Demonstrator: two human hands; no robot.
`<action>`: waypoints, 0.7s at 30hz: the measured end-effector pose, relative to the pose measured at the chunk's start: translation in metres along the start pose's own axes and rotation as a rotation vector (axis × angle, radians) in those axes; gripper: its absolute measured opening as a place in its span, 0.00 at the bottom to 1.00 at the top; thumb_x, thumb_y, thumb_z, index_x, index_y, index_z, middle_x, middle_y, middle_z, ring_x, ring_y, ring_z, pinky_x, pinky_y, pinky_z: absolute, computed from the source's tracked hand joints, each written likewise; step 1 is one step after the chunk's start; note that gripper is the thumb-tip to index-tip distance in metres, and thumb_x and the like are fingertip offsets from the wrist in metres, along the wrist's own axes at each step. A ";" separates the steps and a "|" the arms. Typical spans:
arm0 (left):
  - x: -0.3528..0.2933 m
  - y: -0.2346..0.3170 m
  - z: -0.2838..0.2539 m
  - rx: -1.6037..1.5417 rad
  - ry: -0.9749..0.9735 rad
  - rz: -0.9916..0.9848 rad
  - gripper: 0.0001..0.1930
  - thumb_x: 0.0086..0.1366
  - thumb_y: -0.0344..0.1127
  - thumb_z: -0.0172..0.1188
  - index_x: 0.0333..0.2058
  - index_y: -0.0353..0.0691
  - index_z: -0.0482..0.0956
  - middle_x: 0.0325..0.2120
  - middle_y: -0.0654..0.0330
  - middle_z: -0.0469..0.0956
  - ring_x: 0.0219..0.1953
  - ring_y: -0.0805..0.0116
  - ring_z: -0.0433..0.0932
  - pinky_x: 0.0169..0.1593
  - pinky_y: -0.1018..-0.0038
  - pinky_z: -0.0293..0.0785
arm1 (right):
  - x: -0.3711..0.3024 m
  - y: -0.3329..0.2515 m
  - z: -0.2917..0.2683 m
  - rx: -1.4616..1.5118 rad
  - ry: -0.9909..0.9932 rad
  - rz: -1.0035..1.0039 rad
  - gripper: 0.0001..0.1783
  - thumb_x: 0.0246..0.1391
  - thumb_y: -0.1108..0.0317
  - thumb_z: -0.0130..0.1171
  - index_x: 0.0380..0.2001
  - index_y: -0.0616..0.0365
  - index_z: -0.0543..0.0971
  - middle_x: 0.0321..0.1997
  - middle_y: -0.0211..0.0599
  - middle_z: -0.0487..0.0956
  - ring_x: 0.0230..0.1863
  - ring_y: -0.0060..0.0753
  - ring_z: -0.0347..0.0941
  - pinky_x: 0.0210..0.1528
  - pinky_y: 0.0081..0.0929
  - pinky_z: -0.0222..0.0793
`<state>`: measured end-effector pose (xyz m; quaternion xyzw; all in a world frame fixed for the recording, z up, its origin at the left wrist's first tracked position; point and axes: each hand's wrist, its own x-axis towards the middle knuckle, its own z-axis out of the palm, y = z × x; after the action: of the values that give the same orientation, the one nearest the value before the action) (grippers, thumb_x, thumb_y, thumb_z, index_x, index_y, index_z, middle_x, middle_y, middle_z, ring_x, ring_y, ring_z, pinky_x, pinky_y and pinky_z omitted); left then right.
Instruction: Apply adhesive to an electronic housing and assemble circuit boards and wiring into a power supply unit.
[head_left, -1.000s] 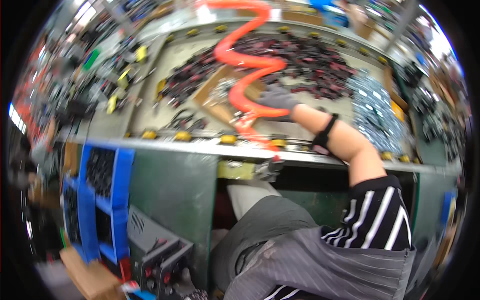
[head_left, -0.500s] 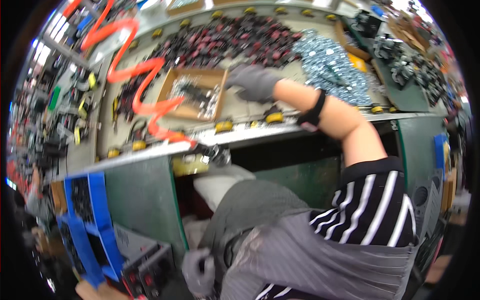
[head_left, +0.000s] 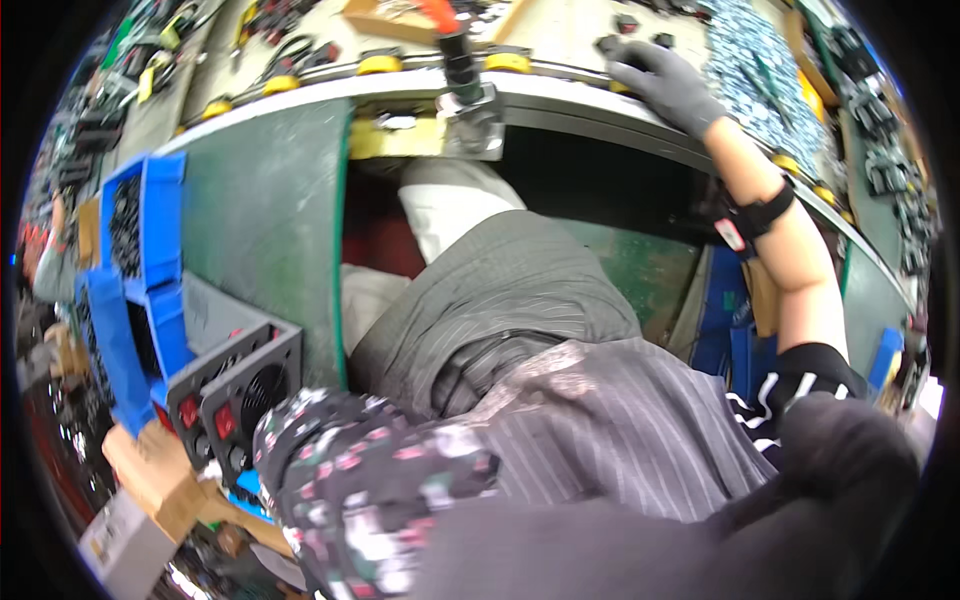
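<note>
My right hand (head_left: 668, 90), in a grey glove, is at the bench's front edge with its fingers bent and a gap between thumb and forefinger. Small black parts (head_left: 607, 45) lie right by its fingertips; I see nothing held. A dark band with a small tag (head_left: 732, 232) circles that forearm. My left arm, in a floral sleeve (head_left: 370, 480), reaches down to the lower left beside grey panels with red switches (head_left: 225, 415). The left hand itself does not show. In front of my lap a black and silver tool (head_left: 472, 110) hangs from an orange-red coiled hose (head_left: 440, 12).
Shiny silver-blue metal pieces (head_left: 755, 70) are heaped at the right of the bench. A cardboard box (head_left: 388, 22) sits at its left. Yellow-and-black rollers (head_left: 380, 62) line the front edge. Blue bins (head_left: 160, 215) and a cardboard carton (head_left: 155, 470) stand at lower left.
The view has swung downward and left. My right hand has gone from beside the cardboard box to the bench's front edge. The left glove, earlier visible low down, has gone out of sight.
</note>
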<state>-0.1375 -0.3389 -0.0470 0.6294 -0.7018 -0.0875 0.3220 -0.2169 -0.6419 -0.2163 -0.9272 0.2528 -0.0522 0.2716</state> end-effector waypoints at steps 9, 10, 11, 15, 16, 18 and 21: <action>0.020 -0.011 -0.006 0.083 -0.195 0.085 0.15 0.49 0.31 0.57 0.38 0.42 0.78 0.33 0.56 0.76 0.35 0.56 0.74 0.40 0.66 0.70 | -0.007 0.012 -0.015 0.062 0.074 0.085 0.18 0.57 0.55 0.53 0.43 0.57 0.79 0.36 0.43 0.80 0.41 0.34 0.77 0.47 0.31 0.69; 0.026 -0.015 -0.003 0.094 -0.201 0.136 0.14 0.49 0.31 0.57 0.38 0.41 0.78 0.33 0.55 0.77 0.35 0.55 0.74 0.40 0.65 0.70 | -0.007 0.024 -0.023 0.015 0.039 0.045 0.19 0.57 0.55 0.53 0.43 0.57 0.79 0.37 0.44 0.80 0.40 0.35 0.77 0.47 0.30 0.69; 0.023 -0.020 -0.005 0.103 -0.170 0.200 0.14 0.49 0.30 0.57 0.38 0.41 0.78 0.32 0.55 0.77 0.35 0.54 0.74 0.40 0.65 0.70 | -0.006 0.015 -0.037 -0.083 0.074 0.031 0.19 0.56 0.55 0.54 0.43 0.57 0.79 0.37 0.44 0.80 0.40 0.36 0.77 0.46 0.30 0.70; -0.042 -0.124 0.030 0.230 0.194 -0.182 0.15 0.52 0.26 0.54 0.41 0.35 0.78 0.37 0.51 0.77 0.39 0.50 0.74 0.47 0.60 0.70 | 0.070 0.053 0.041 -0.292 0.273 -0.212 0.22 0.41 0.55 0.61 0.42 0.49 0.79 0.40 0.41 0.80 0.43 0.46 0.75 0.47 0.41 0.69; -0.058 -0.141 0.030 0.160 0.228 -0.412 0.15 0.56 0.28 0.53 0.43 0.33 0.76 0.40 0.51 0.76 0.44 0.51 0.73 0.51 0.61 0.68 | 0.082 -0.016 0.030 -0.129 0.126 -0.269 0.23 0.42 0.57 0.60 0.45 0.46 0.78 0.43 0.39 0.78 0.45 0.45 0.75 0.48 0.42 0.69; -0.060 -0.173 0.033 0.162 0.199 -0.635 0.19 0.57 0.30 0.56 0.49 0.34 0.72 0.48 0.49 0.72 0.49 0.53 0.72 0.54 0.62 0.66 | 0.088 -0.064 0.016 -0.216 0.001 -0.436 0.21 0.44 0.61 0.56 0.46 0.46 0.77 0.44 0.41 0.77 0.46 0.46 0.74 0.45 0.43 0.71; -0.033 -0.184 0.034 0.355 0.092 -0.616 0.19 0.56 0.29 0.56 0.49 0.35 0.73 0.47 0.50 0.72 0.50 0.52 0.70 0.55 0.60 0.64 | 0.085 -0.087 0.001 -0.305 -0.006 -0.419 0.19 0.45 0.64 0.55 0.44 0.47 0.78 0.43 0.42 0.78 0.46 0.47 0.75 0.43 0.42 0.72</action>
<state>-0.0043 -0.3528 -0.1824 0.8609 -0.4680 -0.0291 0.1975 -0.1048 -0.6206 -0.1748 -0.9897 0.0592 -0.0658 0.1129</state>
